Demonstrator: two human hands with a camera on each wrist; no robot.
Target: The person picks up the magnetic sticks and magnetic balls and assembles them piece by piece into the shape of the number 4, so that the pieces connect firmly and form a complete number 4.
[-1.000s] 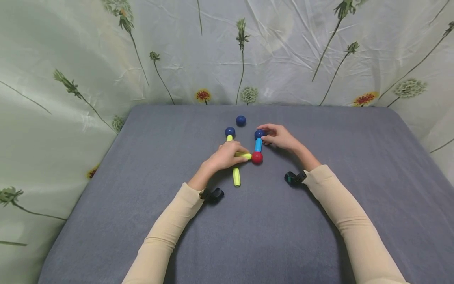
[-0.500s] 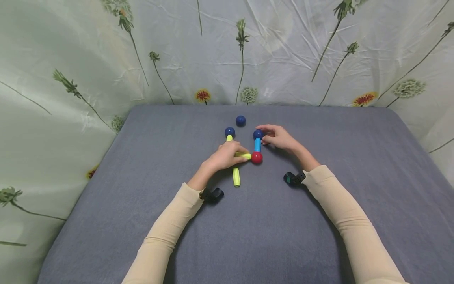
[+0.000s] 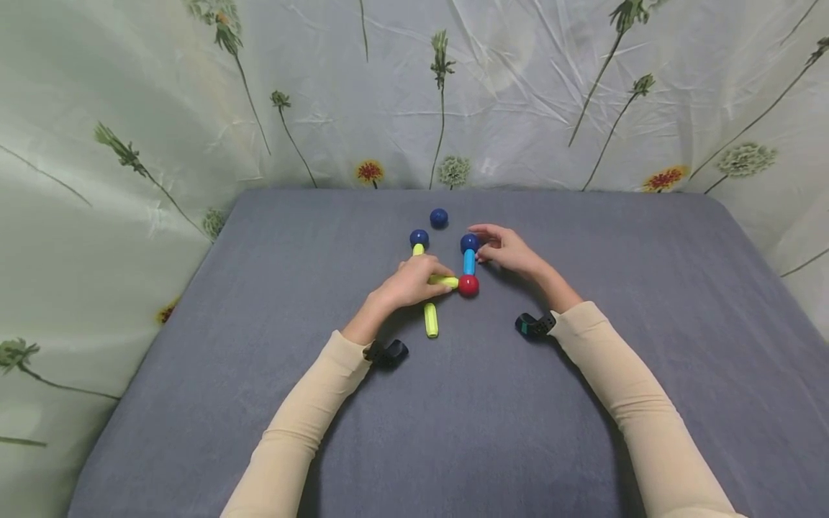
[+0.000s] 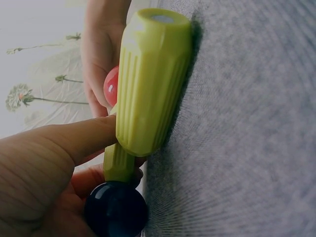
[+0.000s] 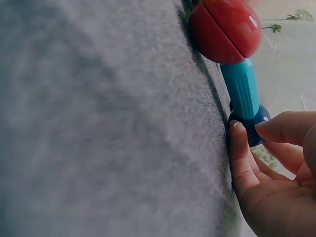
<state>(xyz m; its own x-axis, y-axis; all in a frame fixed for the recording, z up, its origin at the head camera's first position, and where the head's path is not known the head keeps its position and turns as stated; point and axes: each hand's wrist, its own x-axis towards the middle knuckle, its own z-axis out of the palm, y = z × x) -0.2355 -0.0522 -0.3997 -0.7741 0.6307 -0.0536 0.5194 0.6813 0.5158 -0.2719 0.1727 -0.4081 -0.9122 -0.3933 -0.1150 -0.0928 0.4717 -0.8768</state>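
My left hand (image 3: pixel 413 279) pinches a yellow magnetic rod (image 3: pixel 445 282) whose right end meets a red ball (image 3: pixel 468 285). From that ball a light blue rod (image 3: pixel 469 262) runs away to a dark blue ball (image 3: pixel 469 242). Thumb and fingers of my right hand (image 3: pixel 509 250) pinch this far ball. Another dark blue ball (image 4: pixel 116 210) shows beside my left fingers in the left wrist view; the head view hides it under the hand. Beyond the left hand, a second yellow rod (image 3: pixel 418 250) ends in a dark blue ball (image 3: pixel 419 238). A third yellow rod (image 3: pixel 431 321) lies nearer me.
One separate dark blue ball (image 3: pixel 439 218) sits toward the back of the grey cloth-covered table (image 3: pixel 466 432). Behind the table's far edge hangs a pale flower-print curtain (image 3: pixel 518 108). Each wrist wears a black strap with a camera (image 3: pixel 535 325).
My right hand has swung the dark blue ball and the light blue rod slightly left about the red ball. The left hand has stayed in place, holding the yellow rod.
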